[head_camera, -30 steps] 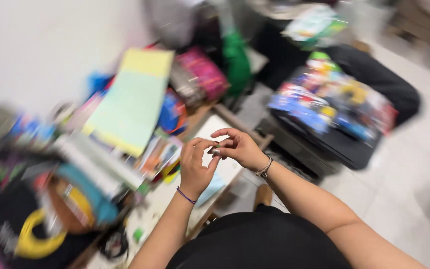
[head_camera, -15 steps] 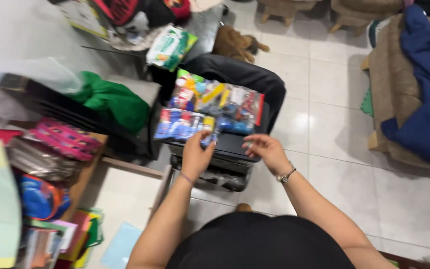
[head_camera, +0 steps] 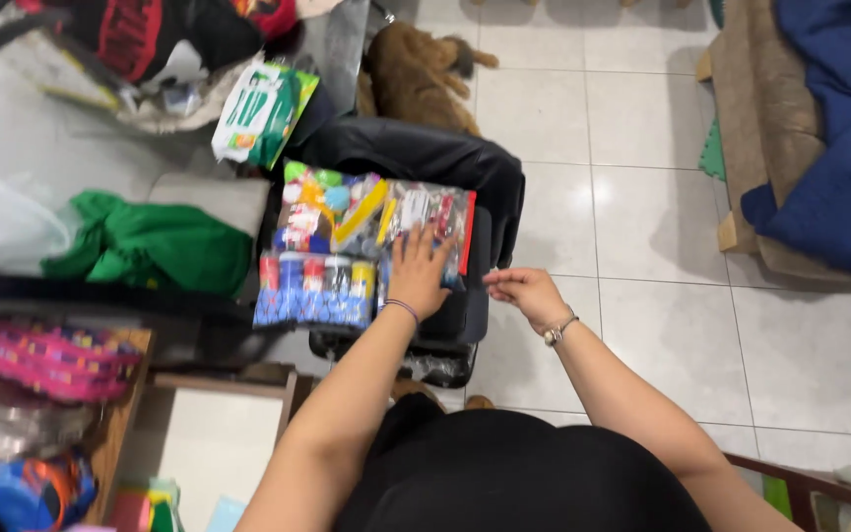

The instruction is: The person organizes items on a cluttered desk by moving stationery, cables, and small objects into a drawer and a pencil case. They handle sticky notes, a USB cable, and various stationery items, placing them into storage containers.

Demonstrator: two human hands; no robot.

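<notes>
My left hand (head_camera: pixel 419 273) lies flat, fingers spread, on a clear plastic packet of colourful items (head_camera: pixel 425 219) that rests on a black printer-like box (head_camera: pixel 465 305). A blister pack of small paint pots (head_camera: pixel 309 289) sits just left of that hand. My right hand (head_camera: pixel 527 293) hovers beside the box's right edge, fingers curled loosely, holding nothing that I can make out. A thin purple band circles my left wrist and a metal bracelet my right.
A green cloth (head_camera: pixel 155 243) lies left of the packs. A green-and-white packet (head_camera: pixel 261 108) and a brown dog (head_camera: pixel 422 79) are farther back. A sofa with a blue blanket (head_camera: pixel 829 148) stands at right. A pink patterned case (head_camera: pixel 56 360) lies on a cluttered wooden desk at left.
The view swung from the cluttered desk to the black box. My hands parted; the left moved forward and came down flat on the clear packet, the right stayed by the box's edge.
</notes>
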